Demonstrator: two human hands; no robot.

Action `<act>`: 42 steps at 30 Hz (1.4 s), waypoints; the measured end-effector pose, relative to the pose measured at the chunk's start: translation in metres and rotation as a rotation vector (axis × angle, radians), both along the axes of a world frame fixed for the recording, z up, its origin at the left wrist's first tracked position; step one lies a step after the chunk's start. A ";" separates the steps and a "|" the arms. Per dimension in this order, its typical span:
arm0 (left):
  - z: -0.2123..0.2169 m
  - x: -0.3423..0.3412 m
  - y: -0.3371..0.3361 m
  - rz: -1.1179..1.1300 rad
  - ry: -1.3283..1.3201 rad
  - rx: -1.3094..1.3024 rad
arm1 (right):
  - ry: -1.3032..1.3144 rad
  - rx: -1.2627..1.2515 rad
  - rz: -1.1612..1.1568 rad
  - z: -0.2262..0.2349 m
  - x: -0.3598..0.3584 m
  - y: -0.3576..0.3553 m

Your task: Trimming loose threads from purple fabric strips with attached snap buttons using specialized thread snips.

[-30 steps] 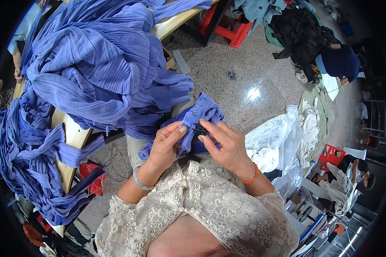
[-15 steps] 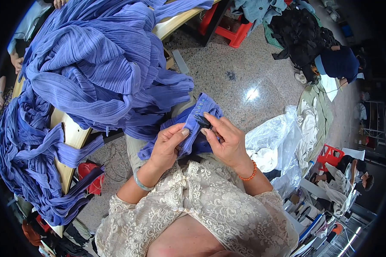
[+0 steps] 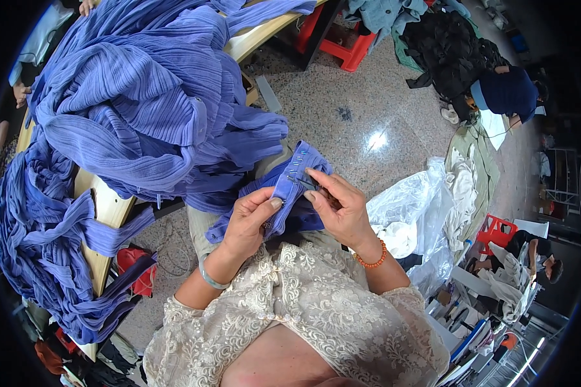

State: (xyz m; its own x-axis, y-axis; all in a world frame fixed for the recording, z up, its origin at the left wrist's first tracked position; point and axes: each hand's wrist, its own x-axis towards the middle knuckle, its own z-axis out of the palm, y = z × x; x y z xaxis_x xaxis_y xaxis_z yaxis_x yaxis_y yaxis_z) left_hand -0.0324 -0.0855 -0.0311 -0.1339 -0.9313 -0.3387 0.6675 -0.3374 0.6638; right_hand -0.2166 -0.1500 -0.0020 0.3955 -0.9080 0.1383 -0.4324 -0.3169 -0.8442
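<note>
A blue-violet garment piece (image 3: 289,187) is stretched across my lap, a band with a row of small pale marks like stitches or loops uppermost. My left hand (image 3: 248,219) pinches the near part of this band between thumb and finger. Over its right edge, my right hand (image 3: 342,209) grips a small dark tool (image 3: 309,185) with a slim end, mostly covered by the fingers. The tool's tip lies against or just above the cloth; I cannot tell which. The rest of the garment bunches beneath both hands.
A large heap of blue-violet ribbed garments (image 3: 129,103) covers the wooden table (image 3: 102,193) on the left. Clear plastic sheeting (image 3: 410,206) lies to the right on the speckled floor. A red stool (image 3: 348,50) and a dark cloth pile (image 3: 442,48) stand beyond. Other people work around the edges.
The dark tool has turned in my right fingers, its broad black part giving way to a slim end. Both hands stay at nearly the same place on the band.
</note>
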 end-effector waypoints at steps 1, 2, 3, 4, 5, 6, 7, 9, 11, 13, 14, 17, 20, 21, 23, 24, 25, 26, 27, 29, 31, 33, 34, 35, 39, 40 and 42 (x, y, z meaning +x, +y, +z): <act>0.001 -0.001 -0.001 0.006 0.002 0.008 | -0.029 0.016 0.033 0.002 -0.002 0.001; 0.001 -0.001 -0.002 0.012 0.005 0.017 | -0.059 0.032 0.066 0.003 -0.002 0.002; 0.000 -0.002 -0.001 0.012 0.005 0.017 | -0.075 0.054 0.049 0.006 -0.001 0.003; 0.000 -0.003 -0.001 0.014 -0.020 0.010 | -0.074 0.053 0.047 0.006 0.001 0.004; -0.001 -0.004 -0.001 0.015 -0.045 0.002 | -0.072 0.042 0.034 0.006 0.003 0.005; -0.002 -0.005 0.000 0.013 -0.044 0.001 | -0.071 0.031 0.021 0.006 0.005 0.006; -0.004 -0.007 0.001 0.010 -0.108 -0.063 | -0.070 0.031 0.019 0.005 0.007 0.006; -0.001 -0.009 0.001 0.010 -0.202 -0.118 | -0.014 -0.039 -0.006 0.002 0.011 0.006; 0.000 -0.008 0.002 0.008 -0.238 -0.122 | 0.002 -0.032 -0.003 0.003 0.012 0.005; 0.000 -0.008 0.002 0.007 -0.274 -0.125 | 0.051 -0.091 0.023 0.000 0.011 0.005; 0.000 -0.009 0.002 0.017 -0.359 -0.162 | 0.050 -0.091 0.025 0.001 0.011 0.004; -0.001 -0.008 0.000 0.023 -0.483 -0.225 | 0.048 -0.069 0.023 0.007 0.013 0.003; -0.001 -0.008 -0.002 0.016 -0.500 -0.239 | 0.018 -0.072 0.009 0.008 0.013 0.003; 0.000 -0.008 -0.002 0.014 -0.475 -0.225 | -0.021 -0.056 0.013 0.008 0.013 0.003; 0.001 -0.010 -0.002 0.022 -0.400 -0.193 | -0.061 -0.040 0.018 0.005 0.011 0.004; 0.001 -0.010 -0.002 0.031 -0.326 -0.159 | -0.133 0.082 0.011 0.002 0.009 0.005; 0.001 -0.009 -0.002 0.032 -0.325 -0.159 | -0.205 0.204 0.004 0.000 0.007 0.005; 0.000 -0.008 -0.002 0.028 -0.311 -0.137 | -0.216 0.254 0.017 -0.001 0.006 0.005; 0.000 -0.008 -0.002 0.025 -0.296 -0.114 | -0.215 0.254 0.017 0.000 0.005 0.004; -0.001 -0.008 -0.001 0.026 -0.296 -0.119 | -0.256 0.356 0.007 0.000 0.003 0.004; 0.000 -0.008 -0.001 0.026 -0.297 -0.125 | -0.239 0.354 0.018 0.001 0.007 0.002; 0.001 -0.009 -0.001 0.020 -0.480 -0.227 | -0.159 0.284 0.012 -0.003 0.010 0.004; 0.001 -0.010 -0.002 0.030 -0.597 -0.264 | -0.159 0.284 0.013 -0.002 0.011 0.004; 0.002 -0.009 -0.003 0.030 -0.597 -0.263 | -0.113 0.222 0.015 0.001 0.012 0.004; 0.003 -0.006 -0.004 0.011 -0.930 -0.406 | -0.054 0.151 0.019 -0.001 0.012 0.004; 0.002 -0.006 -0.004 0.000 -1.000 -0.418 | -0.042 0.129 0.035 -0.001 0.012 0.004; 0.002 -0.007 -0.004 -0.009 -1.016 -0.422 | -0.026 0.106 0.027 -0.003 0.012 0.005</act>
State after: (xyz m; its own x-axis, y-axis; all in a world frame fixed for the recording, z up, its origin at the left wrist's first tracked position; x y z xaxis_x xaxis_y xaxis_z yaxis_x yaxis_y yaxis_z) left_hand -0.0390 -0.0894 -0.0294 0.0196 -0.9985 0.0504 -0.2568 0.0437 0.9655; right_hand -0.2046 -0.1448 -0.0047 0.4175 -0.9071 0.0528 -0.4028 -0.2368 -0.8841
